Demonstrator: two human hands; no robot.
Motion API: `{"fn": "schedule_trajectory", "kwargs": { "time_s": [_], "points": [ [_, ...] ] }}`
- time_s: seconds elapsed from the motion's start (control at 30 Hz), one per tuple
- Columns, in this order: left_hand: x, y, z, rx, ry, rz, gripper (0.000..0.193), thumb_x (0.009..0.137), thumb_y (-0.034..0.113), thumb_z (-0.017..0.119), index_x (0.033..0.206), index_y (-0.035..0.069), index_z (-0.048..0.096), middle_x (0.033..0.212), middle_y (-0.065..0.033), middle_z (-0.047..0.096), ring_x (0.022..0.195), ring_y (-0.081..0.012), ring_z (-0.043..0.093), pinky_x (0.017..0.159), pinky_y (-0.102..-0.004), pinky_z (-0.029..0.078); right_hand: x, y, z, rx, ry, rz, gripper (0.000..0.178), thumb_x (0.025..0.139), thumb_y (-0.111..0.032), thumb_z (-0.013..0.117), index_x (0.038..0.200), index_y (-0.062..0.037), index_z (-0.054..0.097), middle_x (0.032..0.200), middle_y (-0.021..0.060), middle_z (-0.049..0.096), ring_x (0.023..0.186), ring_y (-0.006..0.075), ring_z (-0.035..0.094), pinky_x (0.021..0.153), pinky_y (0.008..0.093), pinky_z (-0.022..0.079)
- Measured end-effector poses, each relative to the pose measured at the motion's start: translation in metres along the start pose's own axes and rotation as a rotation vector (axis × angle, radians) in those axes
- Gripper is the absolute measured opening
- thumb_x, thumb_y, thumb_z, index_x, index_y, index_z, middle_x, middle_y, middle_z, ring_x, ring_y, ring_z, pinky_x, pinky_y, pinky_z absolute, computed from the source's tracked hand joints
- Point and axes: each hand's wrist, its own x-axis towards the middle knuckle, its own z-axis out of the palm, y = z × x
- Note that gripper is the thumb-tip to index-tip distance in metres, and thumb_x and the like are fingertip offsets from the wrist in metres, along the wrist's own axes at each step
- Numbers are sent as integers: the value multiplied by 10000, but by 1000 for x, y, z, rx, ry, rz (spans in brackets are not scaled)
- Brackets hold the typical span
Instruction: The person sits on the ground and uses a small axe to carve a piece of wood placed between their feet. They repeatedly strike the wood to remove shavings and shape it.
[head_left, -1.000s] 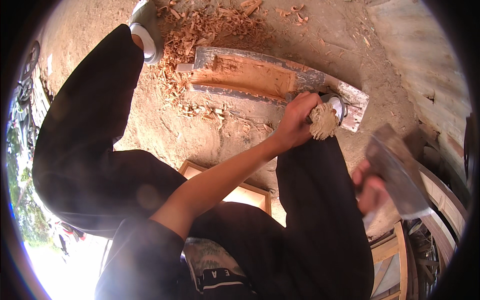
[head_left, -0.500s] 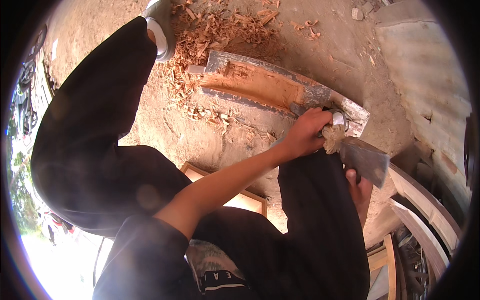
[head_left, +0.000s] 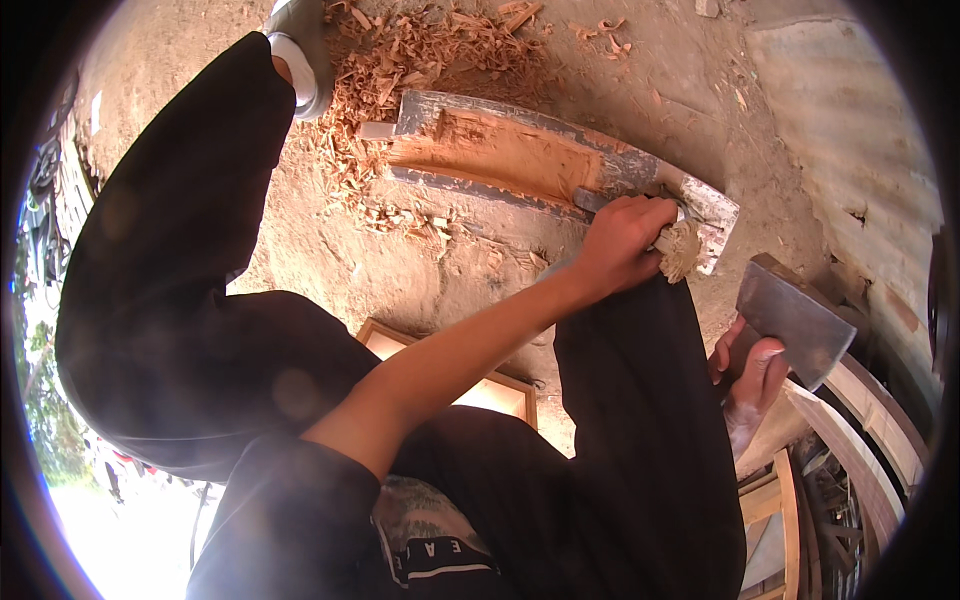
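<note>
My left hand [head_left: 625, 240] is wrapped round a chisel, whose frayed, mushroomed handle end [head_left: 679, 252] sticks out beside the knuckles. Its grey blade [head_left: 590, 200] reaches into the right end of the hollow in a long, slightly curved wooden piece [head_left: 630, 172]. That piece has worn grey edges, a reddish-brown carved recess and a whitish right end. To the right, apart from the chisel, my right hand [head_left: 757, 385] grips a mallet with a grey block-shaped head [head_left: 797, 318]. The mallet's handle is mostly hidden by the hand and my knee.
Wood shavings [head_left: 400, 65] lie heaped on the dirt floor beyond the wooden piece and by my left shoe [head_left: 300, 70]. Under my arm is a wooden frame [head_left: 512, 392]. Long boards [head_left: 850, 440] lean at the lower right, and a corrugated sheet [head_left: 835, 120] stands at the right.
The mallet head has swung away from the chisel's end, to the right, together with my right hand. My left hand keeps the chisel at nearly the same place on the wood.
</note>
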Motion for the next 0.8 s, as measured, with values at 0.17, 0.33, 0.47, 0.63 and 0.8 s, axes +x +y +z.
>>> {"fn": "schedule_trajectory", "kwargs": {
  "time_s": [0.17,0.33,0.47,0.63,0.8],
  "points": [
    [3,0,-3,-34,-80,65,302,658,33,678,898,61,496,792,-128,589,797,-373,617,684,-466,494,3,-6,5,-11,31,10,457,991,-410,609,1127,26,595,843,42,551,686,121,508,601,285,405],
    [8,-7,6,-10,-57,-10,331,643,64,705,908,73,507,751,-135,593,752,-383,620,636,-474,489,20,17,25,-100,19,29,439,995,-393,608,1126,26,590,825,35,545,661,110,499,577,277,396],
    [8,-15,3,39,-64,-56,332,653,70,720,927,86,533,739,-134,602,721,-378,618,614,-468,471,33,18,37,-210,-78,147,328,1031,-313,549,1037,13,581,836,35,550,672,92,494,571,249,377],
    [7,-11,7,36,-76,-37,325,650,56,709,926,91,541,755,-132,616,727,-381,621,623,-477,474,29,25,27,-195,1,195,305,976,-236,655,1119,28,595,832,62,580,659,109,529,579,269,407],
    [2,-25,4,139,-88,-118,326,641,44,709,931,96,569,789,-117,633,767,-368,627,654,-474,490,36,16,41,-478,-223,200,455,904,-224,754,1252,35,617,1164,171,674,1076,260,632,944,348,473]
  ]
}}
